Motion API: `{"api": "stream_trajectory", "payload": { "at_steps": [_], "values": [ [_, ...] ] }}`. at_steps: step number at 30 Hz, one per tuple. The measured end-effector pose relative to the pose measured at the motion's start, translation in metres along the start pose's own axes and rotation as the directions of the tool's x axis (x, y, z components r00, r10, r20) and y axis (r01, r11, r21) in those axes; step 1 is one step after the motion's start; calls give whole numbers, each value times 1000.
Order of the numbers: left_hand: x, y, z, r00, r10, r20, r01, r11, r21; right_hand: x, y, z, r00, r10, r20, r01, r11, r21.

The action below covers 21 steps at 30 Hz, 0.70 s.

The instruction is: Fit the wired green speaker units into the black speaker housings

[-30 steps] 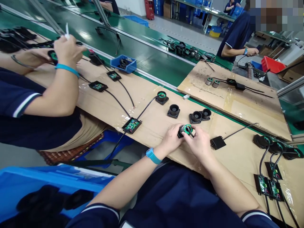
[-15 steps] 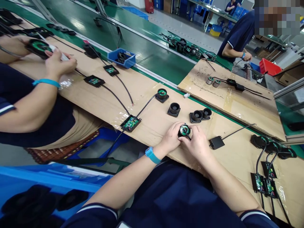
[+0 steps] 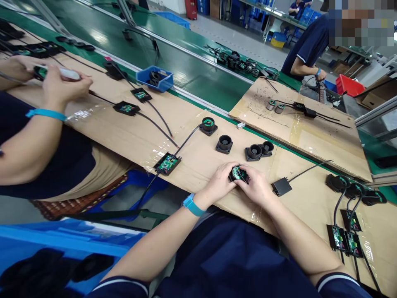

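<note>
Between both hands, near the front edge of the cardboard, is a round black housing (image 3: 237,173) with a green circuit board inside. My left hand (image 3: 221,184) grips its left side. On the right side, my right hand (image 3: 256,184) holds it, thumb at the rim. A dark cable curves over the board, partly hidden by the fingers. Just beyond stand a single black housing (image 3: 224,143) and a touching pair (image 3: 254,152). Another housing (image 3: 208,125) with a green board is wired to an open circuit box (image 3: 168,163). A flat black box (image 3: 281,186) lies right of my right hand.
At the left, a co-worker's hands (image 3: 62,85) hold a white tool and a dark part. A blue bin (image 3: 155,78) stands at the far edge. Wired circuit boxes (image 3: 338,238) lie at the right. Another person (image 3: 305,47) works beyond the raised cardboard (image 3: 279,128).
The view has shifted slightly. The cable at the held housing, earlier sticking out toward me, now curves over its board. The co-worker's hand and white tool at the left have moved left.
</note>
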<state>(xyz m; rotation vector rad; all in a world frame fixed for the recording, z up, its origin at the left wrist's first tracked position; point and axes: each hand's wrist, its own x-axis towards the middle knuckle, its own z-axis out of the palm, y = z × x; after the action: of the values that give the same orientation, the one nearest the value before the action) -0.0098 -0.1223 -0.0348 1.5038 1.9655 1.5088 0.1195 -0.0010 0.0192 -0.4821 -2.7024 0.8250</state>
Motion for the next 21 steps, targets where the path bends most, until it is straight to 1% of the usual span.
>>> {"api": "stream_trajectory", "payload": {
  "at_steps": [3,5,8,10,12,14,16,17,19,21],
  "values": [
    [-3,1,-2,999,48,21,-47,998,-29,-16,-1,-6,996,91,24,-92,995,47],
    [-3,2,-2,998,52,31,-51,998,-39,-26,0,-12,992,130,-7,-129,990,62],
    [-2,2,-2,998,50,39,-48,998,-42,-31,4,-25,992,112,-56,-108,991,80],
    [-1,3,-3,996,68,55,-67,997,-28,-30,5,-33,994,89,-60,-85,994,70],
    [0,5,-3,996,72,60,-71,997,-16,-29,5,-35,996,69,-49,-67,997,34],
    [-1,6,-4,998,41,55,-39,999,-26,-30,3,-32,998,68,15,-68,997,-37],
    [-1,5,-4,998,4,62,-1,999,-46,-32,0,-26,988,109,105,-96,988,-125],
    [-1,4,-4,998,-10,70,14,998,-54,-32,-1,-21,984,132,121,-112,981,-157],
    [0,2,-2,996,-43,80,48,997,-65,-28,-3,-13,988,139,71,-126,978,-168],
    [2,2,-1,993,-92,74,97,992,-74,-20,-2,-6,998,58,6,-57,992,-116]
  ]
}}
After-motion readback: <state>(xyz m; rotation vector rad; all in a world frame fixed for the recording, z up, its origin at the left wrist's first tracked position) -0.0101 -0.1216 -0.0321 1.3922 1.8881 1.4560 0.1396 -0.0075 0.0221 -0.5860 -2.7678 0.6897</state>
